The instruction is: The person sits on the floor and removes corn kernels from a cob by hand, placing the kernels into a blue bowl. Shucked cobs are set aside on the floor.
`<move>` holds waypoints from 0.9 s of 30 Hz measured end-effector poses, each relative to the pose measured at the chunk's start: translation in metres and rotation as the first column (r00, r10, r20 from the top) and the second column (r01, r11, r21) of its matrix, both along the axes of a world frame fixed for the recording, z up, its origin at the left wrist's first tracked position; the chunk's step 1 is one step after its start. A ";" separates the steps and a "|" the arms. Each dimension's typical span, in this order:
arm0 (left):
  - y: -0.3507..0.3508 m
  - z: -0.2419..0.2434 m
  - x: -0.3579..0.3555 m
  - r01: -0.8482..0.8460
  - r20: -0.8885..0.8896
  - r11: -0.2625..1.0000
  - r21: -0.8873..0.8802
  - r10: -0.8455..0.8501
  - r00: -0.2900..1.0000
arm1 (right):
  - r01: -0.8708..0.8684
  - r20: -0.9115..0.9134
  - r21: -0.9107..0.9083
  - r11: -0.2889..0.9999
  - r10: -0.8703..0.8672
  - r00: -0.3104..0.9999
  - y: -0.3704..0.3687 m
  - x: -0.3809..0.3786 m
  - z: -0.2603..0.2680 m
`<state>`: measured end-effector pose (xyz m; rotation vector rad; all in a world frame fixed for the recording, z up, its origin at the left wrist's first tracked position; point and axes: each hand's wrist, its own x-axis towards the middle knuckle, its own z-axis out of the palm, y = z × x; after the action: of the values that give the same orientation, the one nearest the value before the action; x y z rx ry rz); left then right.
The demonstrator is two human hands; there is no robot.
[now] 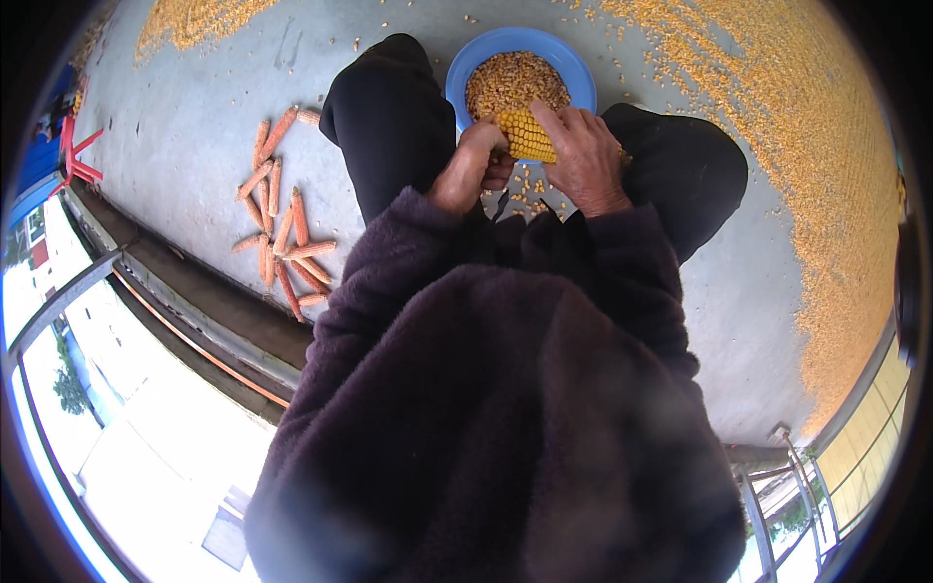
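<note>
An ear of yellow corn [528, 137] is held sideways between both hands, its rows of kernels facing up. My left hand [472, 162] is closed around its left end. The fingers of my right hand [583, 157] grip the right end, with the thumb side lying along the top. Just beyond the ear, and partly covered by it, stands a blue plastic basin [579, 69] holding a heap of loose corn kernels [516, 80]. Scattered kernels [526, 191] lie on the floor between my legs, below the basin.
Several bare corncobs [283, 218] are piled on the concrete floor [197, 138] to the left. Kernels [824, 218] are spread widely at the right, with another patch [197, 18] at the upper left. A red plastic stool [76, 157] stands far left, near a ledge with a railing [65, 299].
</note>
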<state>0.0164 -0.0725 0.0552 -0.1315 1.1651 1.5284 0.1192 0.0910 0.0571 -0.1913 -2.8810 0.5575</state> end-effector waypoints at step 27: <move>-0.008 0.009 0.002 -0.014 -0.061 1.000 0.013 0.015 0.998 | -0.124 0.226 -0.285 0.951 0.193 0.955 0.017 -0.002 0.007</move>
<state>0.0188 -0.0803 0.0642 -0.0852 1.2045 1.5616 0.1176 0.1083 0.0639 -0.0710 -3.0720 1.0253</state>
